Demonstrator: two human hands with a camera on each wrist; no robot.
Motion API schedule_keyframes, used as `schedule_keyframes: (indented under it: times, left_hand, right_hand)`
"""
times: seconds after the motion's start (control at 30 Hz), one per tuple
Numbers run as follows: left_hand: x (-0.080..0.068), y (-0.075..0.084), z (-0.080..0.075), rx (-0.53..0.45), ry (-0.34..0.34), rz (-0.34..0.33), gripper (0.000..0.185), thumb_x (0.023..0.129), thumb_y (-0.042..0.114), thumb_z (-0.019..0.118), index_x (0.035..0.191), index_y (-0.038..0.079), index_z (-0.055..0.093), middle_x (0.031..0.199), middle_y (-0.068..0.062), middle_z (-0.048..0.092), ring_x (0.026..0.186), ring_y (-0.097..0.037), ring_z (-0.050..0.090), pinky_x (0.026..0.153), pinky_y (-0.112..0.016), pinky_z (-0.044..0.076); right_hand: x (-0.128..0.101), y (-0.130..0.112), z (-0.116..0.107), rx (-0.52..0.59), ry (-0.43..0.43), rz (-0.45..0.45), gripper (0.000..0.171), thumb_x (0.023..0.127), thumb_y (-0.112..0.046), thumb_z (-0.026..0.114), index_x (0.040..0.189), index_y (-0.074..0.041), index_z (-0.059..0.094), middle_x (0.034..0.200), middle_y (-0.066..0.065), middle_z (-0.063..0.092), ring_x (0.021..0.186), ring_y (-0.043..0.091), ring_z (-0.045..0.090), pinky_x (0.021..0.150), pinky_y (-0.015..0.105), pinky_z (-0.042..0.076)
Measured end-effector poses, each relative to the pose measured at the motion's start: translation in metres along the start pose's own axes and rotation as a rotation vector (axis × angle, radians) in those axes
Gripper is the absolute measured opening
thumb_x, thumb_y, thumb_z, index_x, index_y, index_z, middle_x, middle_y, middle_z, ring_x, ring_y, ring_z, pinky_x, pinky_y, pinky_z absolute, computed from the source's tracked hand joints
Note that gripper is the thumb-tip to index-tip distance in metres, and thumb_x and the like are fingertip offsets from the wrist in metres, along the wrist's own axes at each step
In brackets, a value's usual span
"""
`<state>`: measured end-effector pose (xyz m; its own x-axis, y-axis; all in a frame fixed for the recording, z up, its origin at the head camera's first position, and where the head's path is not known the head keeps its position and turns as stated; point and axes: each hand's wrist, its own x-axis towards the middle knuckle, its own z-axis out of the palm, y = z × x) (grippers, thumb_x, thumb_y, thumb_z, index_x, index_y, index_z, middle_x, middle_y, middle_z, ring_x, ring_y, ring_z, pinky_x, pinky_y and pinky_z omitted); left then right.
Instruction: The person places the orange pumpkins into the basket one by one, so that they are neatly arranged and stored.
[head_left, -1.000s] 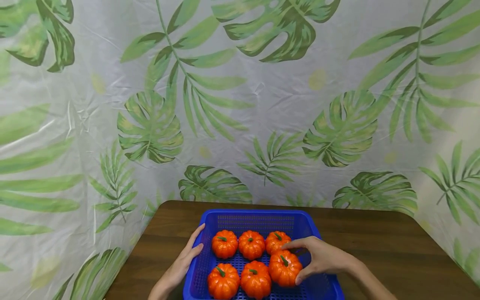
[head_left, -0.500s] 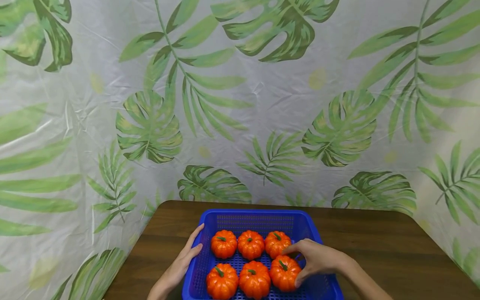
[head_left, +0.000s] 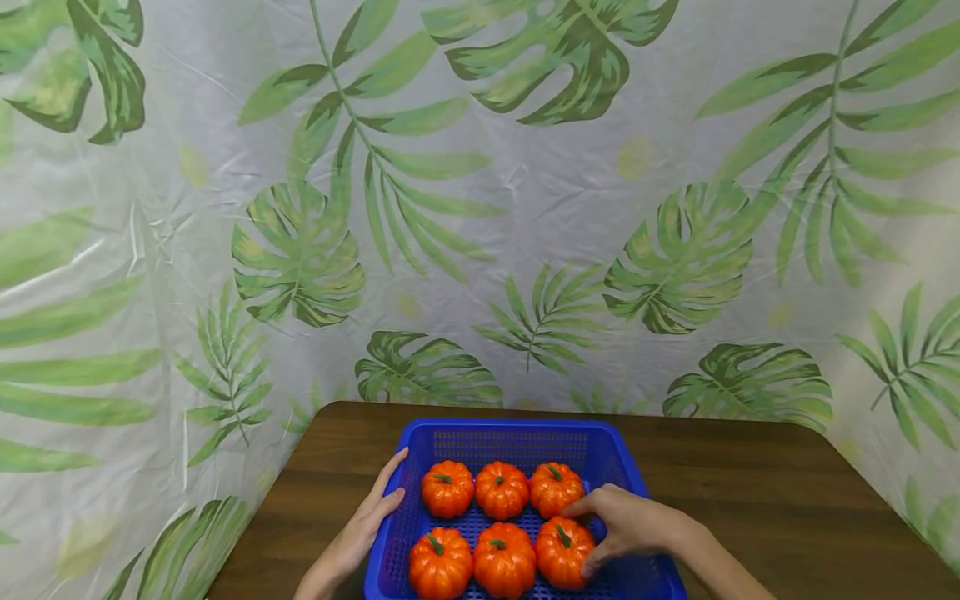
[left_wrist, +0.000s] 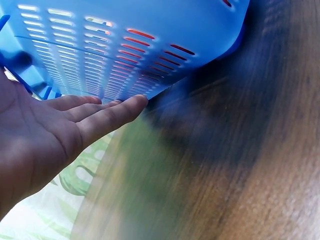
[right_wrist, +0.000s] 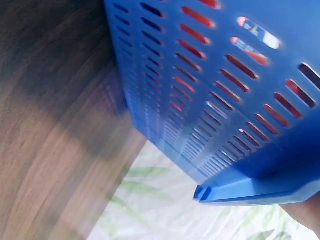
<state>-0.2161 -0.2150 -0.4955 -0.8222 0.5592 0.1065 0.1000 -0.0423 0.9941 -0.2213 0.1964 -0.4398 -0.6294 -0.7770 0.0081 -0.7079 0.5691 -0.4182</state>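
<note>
A blue plastic basket [head_left: 510, 423] with slotted walls stands on the table, holding two rows of small orange pumpkins. My right hand [head_left: 633, 525] reaches over the basket's right side and grips the front-right pumpkin [head_left: 564, 553] between thumb and fingers. Right beside it sits the front-middle pumpkin [head_left: 505, 561], followed by the front-left pumpkin [head_left: 441, 563]. Behind them are the back-right pumpkin [head_left: 556, 490] and two more. My left hand [head_left: 360, 527] rests against the basket's left side; in the left wrist view its straight fingers [left_wrist: 107, 120] touch the outer wall. The right wrist view hides the right fingers behind the basket wall.
The dark wooden table [head_left: 757, 492] extends to both sides of the basket. Close behind its far edge hangs a pale sheet [head_left: 558, 225] with green leaf prints.
My right hand has moved the front-right pumpkin down and toward me, level with the front row. The front-left and front-middle pumpkins have shifted slightly left. The left hand stays at the basket's side.
</note>
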Motion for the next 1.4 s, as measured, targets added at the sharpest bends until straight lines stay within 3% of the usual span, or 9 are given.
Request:
schedule_keyframes:
  times: [0.23, 0.47, 0.63, 0.77, 0.9, 1.0, 1.13, 1.23, 1.4]
  left_hand:
    - [0.000, 0.000, 0.000, 0.003, -0.002, 0.006, 0.061, 0.116, 0.026, 0.023, 0.166, 0.018, -0.011, 0.172, -0.025, -0.008, 0.142, -0.043, 0.042, 0.105, -0.036, 0.052]
    - [0.000, 0.000, 0.001, -0.002, -0.012, 0.006, 0.061, 0.116, 0.025, 0.022, 0.166, 0.018, -0.012, 0.172, -0.025, -0.008, 0.142, -0.044, 0.042, 0.105, -0.036, 0.052]
    - [-0.003, 0.002, 0.001, 0.031, 0.008, -0.010, 0.060, 0.116, 0.027, 0.023, 0.167, 0.020, -0.008, 0.172, -0.025, -0.004, 0.142, -0.044, 0.042, 0.105, -0.032, 0.051]
    - [-0.006, 0.002, 0.003, 0.060, 0.037, -0.029, 0.060, 0.115, 0.029, 0.025, 0.167, 0.023, -0.004, 0.172, -0.023, 0.000, 0.141, -0.041, 0.045, 0.103, -0.029, 0.050]
    - [-0.005, 0.001, 0.003, 0.070, 0.052, -0.038, 0.060, 0.115, 0.030, 0.027, 0.167, 0.025, -0.002, 0.173, -0.022, 0.003, 0.141, -0.044, 0.044, 0.103, -0.029, 0.050]
    - [0.000, 0.000, 0.002, 0.074, 0.047, -0.034, 0.059, 0.115, 0.030, 0.027, 0.167, 0.026, -0.001, 0.172, -0.022, 0.005, 0.142, -0.045, 0.043, 0.103, -0.029, 0.050]
    - [0.007, -0.002, 0.002, 0.071, 0.011, -0.014, 0.060, 0.115, 0.029, 0.026, 0.167, 0.023, -0.002, 0.172, -0.025, 0.005, 0.142, -0.046, 0.042, 0.104, -0.029, 0.050]
    - [0.009, -0.005, 0.003, 0.061, -0.014, -0.005, 0.061, 0.115, 0.028, 0.026, 0.167, 0.021, -0.004, 0.171, -0.027, 0.003, 0.141, -0.046, 0.043, 0.103, -0.030, 0.050]
    - [0.012, -0.006, 0.006, 0.066, 0.006, -0.021, 0.061, 0.115, 0.029, 0.029, 0.168, 0.024, -0.001, 0.172, -0.025, 0.004, 0.142, -0.046, 0.042, 0.102, -0.028, 0.050]
  right_hand:
    - [-0.003, 0.000, 0.002, -0.038, 0.033, -0.048, 0.062, 0.080, -0.043, 0.089, 0.125, -0.003, 0.073, 0.119, 0.002, 0.077, 0.107, 0.009, 0.069, 0.087, 0.027, 0.057]
    - [-0.010, -0.006, 0.000, -0.052, 0.073, 0.034, 0.060, 0.085, -0.047, 0.083, 0.125, -0.004, 0.073, 0.122, 0.006, 0.076, 0.112, 0.017, 0.070, 0.092, 0.034, 0.058]
    - [-0.027, -0.014, -0.007, -0.010, 0.181, 0.056, 0.057, 0.091, -0.049, 0.076, 0.130, -0.009, 0.070, 0.127, 0.007, 0.073, 0.117, 0.025, 0.068, 0.093, 0.041, 0.058]
    - [-0.043, -0.018, -0.014, -0.003, 0.329, 0.049, 0.048, 0.096, -0.042, 0.073, 0.137, -0.019, 0.065, 0.131, 0.000, 0.071, 0.120, 0.021, 0.068, 0.094, 0.039, 0.058]
    - [-0.057, -0.015, -0.021, -0.068, 0.476, 0.085, 0.046, 0.095, -0.034, 0.076, 0.138, -0.028, 0.063, 0.132, -0.006, 0.071, 0.119, 0.012, 0.067, 0.092, 0.035, 0.059]
    - [-0.068, -0.010, -0.025, -0.090, 0.515, 0.145, 0.046, 0.094, -0.032, 0.077, 0.138, -0.027, 0.063, 0.133, -0.003, 0.071, 0.121, 0.009, 0.066, 0.091, 0.032, 0.058]
    - [-0.080, -0.002, -0.026, -0.078, 0.504, 0.228, 0.043, 0.099, -0.031, 0.071, 0.140, -0.026, 0.062, 0.136, -0.002, 0.069, 0.124, 0.006, 0.062, 0.091, 0.029, 0.057]
    - [-0.085, 0.003, -0.024, -0.064, 0.499, 0.280, 0.040, 0.103, -0.030, 0.066, 0.142, -0.025, 0.061, 0.140, -0.001, 0.066, 0.127, 0.014, 0.062, 0.092, 0.031, 0.056]
    - [-0.086, 0.009, -0.023, -0.027, 0.501, 0.362, 0.043, 0.107, -0.034, 0.058, 0.147, -0.017, 0.057, 0.149, 0.010, 0.058, 0.133, 0.038, 0.057, 0.096, 0.054, 0.053]
